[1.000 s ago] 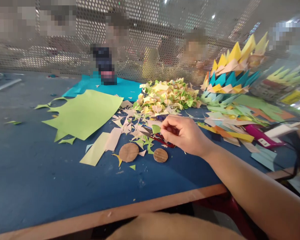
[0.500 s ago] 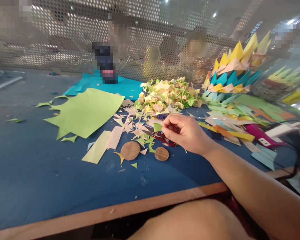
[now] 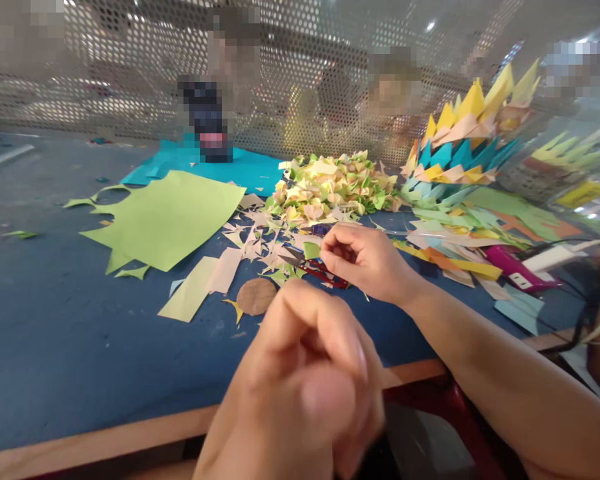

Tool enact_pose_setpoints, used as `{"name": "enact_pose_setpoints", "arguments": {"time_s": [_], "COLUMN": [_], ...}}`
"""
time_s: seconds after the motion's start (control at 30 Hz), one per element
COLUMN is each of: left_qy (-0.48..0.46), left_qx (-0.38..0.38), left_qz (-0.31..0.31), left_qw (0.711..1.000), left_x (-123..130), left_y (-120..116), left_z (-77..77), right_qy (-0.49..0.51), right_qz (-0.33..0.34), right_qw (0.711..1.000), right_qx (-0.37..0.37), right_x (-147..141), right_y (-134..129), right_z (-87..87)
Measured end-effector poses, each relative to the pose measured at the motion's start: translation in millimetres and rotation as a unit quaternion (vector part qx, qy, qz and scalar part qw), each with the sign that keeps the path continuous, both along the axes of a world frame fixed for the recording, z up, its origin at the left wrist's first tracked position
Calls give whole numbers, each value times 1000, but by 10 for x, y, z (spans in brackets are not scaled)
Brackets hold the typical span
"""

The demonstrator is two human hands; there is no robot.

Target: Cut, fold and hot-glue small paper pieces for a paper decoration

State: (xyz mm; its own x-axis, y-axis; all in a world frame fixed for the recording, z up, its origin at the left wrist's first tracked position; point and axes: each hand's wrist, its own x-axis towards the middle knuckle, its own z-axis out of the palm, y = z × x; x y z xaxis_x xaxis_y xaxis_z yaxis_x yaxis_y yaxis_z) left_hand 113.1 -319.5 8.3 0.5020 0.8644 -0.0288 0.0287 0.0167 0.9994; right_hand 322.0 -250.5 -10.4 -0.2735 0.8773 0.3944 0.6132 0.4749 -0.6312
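Note:
My right hand (image 3: 367, 260) pinches a small piece of green paper (image 3: 311, 250) between thumb and fingers, over the paper scraps. Under it lie scissors (image 3: 326, 272) with red handles, partly covered by the hand. Close to the camera, my left hand (image 3: 300, 373) is raised in front of the table edge with its fingers curled in. What it holds, if anything, is hidden. Just beyond the left hand sits a round wooden disc (image 3: 257, 297). Behind the right hand rises a heap of folded paper pieces (image 3: 335, 187) in green, yellow and pale pink.
A large green sheet (image 3: 170, 220) with cut edges lies left, before a blue sheet (image 3: 255, 170). At right stand a layered spiky paper construction (image 3: 465, 147), a magenta tool (image 3: 517, 267) with cables, and paper strips (image 3: 455, 260). A perforated metal screen (image 3: 300, 100) closes the back.
My left hand has come up into the foreground, covering the smaller wooden disc. The right hand keeps its pinch on the green paper. The whole view has shifted slightly.

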Motion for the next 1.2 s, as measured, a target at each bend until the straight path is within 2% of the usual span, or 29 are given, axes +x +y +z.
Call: {"name": "enact_pose_setpoints", "arguments": {"time_s": [0.03, 0.07, 0.13, 0.23, 0.3, 0.37, 0.57, 0.8, 1.03, 1.13, 1.2], "left_qy": [-69, -121, -175, -179, -136, -86, 25, -44, -73, -63, -23], "left_qx": [-36, -74, -107, -107, -102, -109, -74, -30, -35, -14, 32], "left_qz": [33, 35, 76, 183, 206, 196, 95, 49, 57, 57, 51], "left_qw": [996, 989, 976, 961, 964, 971, 992, 997, 995, 996, 998], "left_x": [60, 105, 151, 145, 138, 147, 211, 152, 75, 46, 13], "left_y": [48, 101, 221, 406, 519, 620, 811, 891, 906, 941, 971], "left_z": [13, 23, 36, 25, -3, -36, -87, -148, -179, -157, -126], "right_qy": [-1, -3, -7, -13, -13, -14, -33, -28, -45, -61, -79], "right_qz": [-2, -5, -8, -2, 4, 9, 12, 20, 25, 29, 33], "right_qw": [1000, 1000, 1000, 1000, 1000, 1000, 998, 997, 993, 992, 992], "right_qx": [1, 3, 6, 10, 8, 6, 55, 71, 109, 110, 95], "right_x": [0, 1, 2, 1, -4, -13, -26, -44, -111, -118, -112], "right_y": [0, 1, 2, 0, -6, -15, -26, -3, 12, 1, -10], "right_z": [0, 0, 1, 3, 8, 14, 16, -10, -7, -4, 3]}}
